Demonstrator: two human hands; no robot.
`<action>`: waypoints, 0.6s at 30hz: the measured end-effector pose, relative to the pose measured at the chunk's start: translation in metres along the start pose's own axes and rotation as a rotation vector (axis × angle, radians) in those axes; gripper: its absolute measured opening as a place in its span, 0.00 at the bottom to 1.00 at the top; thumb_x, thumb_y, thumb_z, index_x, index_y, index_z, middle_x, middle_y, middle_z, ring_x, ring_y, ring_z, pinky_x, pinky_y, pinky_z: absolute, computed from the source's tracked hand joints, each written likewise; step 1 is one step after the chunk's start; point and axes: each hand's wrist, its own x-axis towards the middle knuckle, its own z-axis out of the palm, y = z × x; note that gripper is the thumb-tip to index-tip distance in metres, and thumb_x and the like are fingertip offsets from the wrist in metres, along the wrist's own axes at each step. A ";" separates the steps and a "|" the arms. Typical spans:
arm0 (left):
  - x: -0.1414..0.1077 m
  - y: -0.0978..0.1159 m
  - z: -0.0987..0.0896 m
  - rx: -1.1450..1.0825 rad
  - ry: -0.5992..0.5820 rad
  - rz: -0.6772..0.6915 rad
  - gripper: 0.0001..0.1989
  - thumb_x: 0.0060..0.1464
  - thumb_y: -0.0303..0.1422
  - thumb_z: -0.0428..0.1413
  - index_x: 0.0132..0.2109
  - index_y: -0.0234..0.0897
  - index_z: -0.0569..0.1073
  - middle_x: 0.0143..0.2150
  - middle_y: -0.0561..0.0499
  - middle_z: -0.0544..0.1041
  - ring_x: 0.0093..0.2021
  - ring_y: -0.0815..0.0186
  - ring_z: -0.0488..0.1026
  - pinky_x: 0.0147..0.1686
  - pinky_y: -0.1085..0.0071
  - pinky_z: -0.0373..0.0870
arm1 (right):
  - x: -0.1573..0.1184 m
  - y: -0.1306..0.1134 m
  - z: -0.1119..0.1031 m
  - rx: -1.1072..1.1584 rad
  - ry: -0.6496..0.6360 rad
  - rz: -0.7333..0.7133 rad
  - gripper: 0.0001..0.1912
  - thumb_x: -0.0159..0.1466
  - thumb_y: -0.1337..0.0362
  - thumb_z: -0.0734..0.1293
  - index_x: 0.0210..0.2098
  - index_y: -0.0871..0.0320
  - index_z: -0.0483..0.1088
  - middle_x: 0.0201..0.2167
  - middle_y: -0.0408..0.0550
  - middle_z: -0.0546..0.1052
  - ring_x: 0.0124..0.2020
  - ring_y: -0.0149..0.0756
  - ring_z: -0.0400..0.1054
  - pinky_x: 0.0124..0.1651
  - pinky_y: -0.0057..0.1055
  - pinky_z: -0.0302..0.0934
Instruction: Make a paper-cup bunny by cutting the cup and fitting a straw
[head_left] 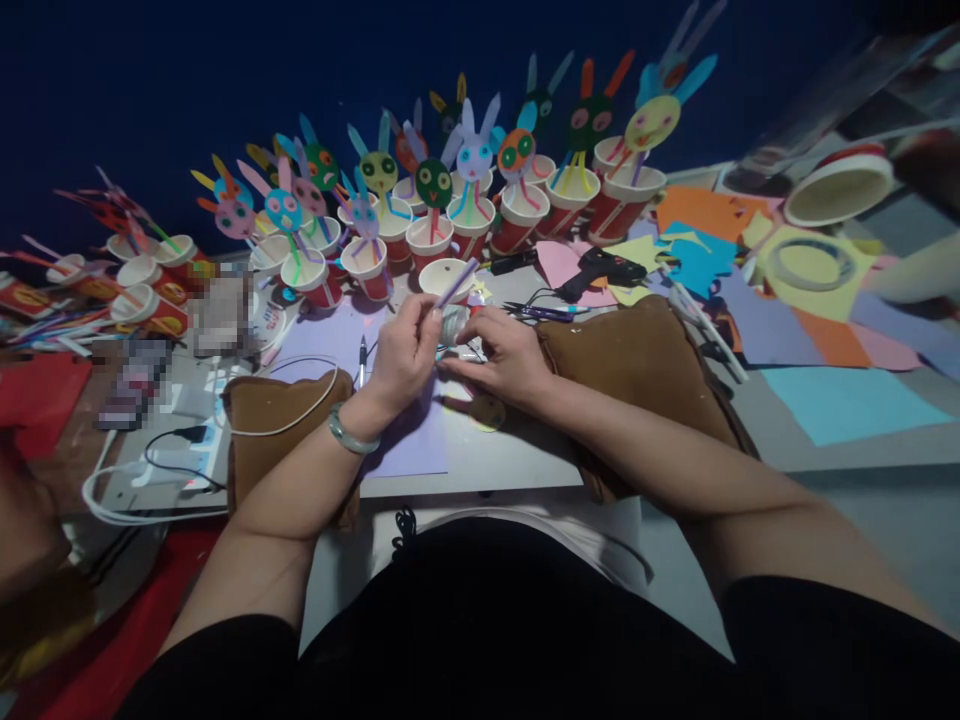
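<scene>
Above the pale worktop (517, 465), my right hand (514, 352) has bent fingers, thumb apart; I cannot tell if they grip something; a paper cup (433, 277) stands just beyond; before it, my left hand (409, 345) pinches the purple straw (458, 282), which, I judge, could bend if I squeeze too strongly
</scene>
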 end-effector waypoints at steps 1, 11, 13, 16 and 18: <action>-0.001 0.000 0.001 -0.015 0.009 0.002 0.19 0.75 0.49 0.47 0.49 0.38 0.72 0.37 0.50 0.79 0.34 0.67 0.75 0.35 0.69 0.68 | -0.001 0.000 0.002 0.003 0.004 0.011 0.17 0.67 0.49 0.74 0.35 0.55 0.72 0.34 0.47 0.74 0.35 0.38 0.67 0.38 0.34 0.61; -0.005 -0.006 0.004 -0.116 0.005 -0.114 0.18 0.73 0.51 0.49 0.48 0.42 0.68 0.38 0.51 0.75 0.36 0.67 0.75 0.38 0.68 0.71 | 0.003 0.003 0.008 0.164 0.038 0.118 0.15 0.63 0.58 0.76 0.43 0.55 0.71 0.36 0.45 0.73 0.33 0.36 0.64 0.38 0.34 0.60; -0.005 -0.005 0.004 -0.121 -0.009 -0.124 0.18 0.73 0.52 0.49 0.47 0.42 0.67 0.39 0.50 0.76 0.37 0.67 0.75 0.39 0.68 0.71 | 0.004 0.005 0.008 0.164 0.020 0.102 0.11 0.64 0.58 0.75 0.40 0.54 0.72 0.35 0.45 0.72 0.34 0.37 0.64 0.39 0.35 0.61; -0.002 -0.003 0.002 -0.104 -0.017 -0.159 0.20 0.73 0.54 0.48 0.46 0.42 0.66 0.38 0.50 0.76 0.36 0.66 0.74 0.38 0.67 0.69 | 0.004 0.006 0.006 0.176 0.017 0.080 0.09 0.65 0.57 0.74 0.37 0.54 0.74 0.36 0.46 0.71 0.34 0.37 0.63 0.38 0.35 0.62; -0.001 -0.004 0.001 -0.088 -0.001 -0.183 0.21 0.72 0.56 0.47 0.45 0.42 0.65 0.36 0.51 0.74 0.34 0.66 0.72 0.36 0.67 0.68 | 0.005 0.006 0.003 0.182 0.035 0.082 0.10 0.65 0.55 0.75 0.38 0.54 0.76 0.39 0.47 0.71 0.34 0.36 0.64 0.36 0.35 0.62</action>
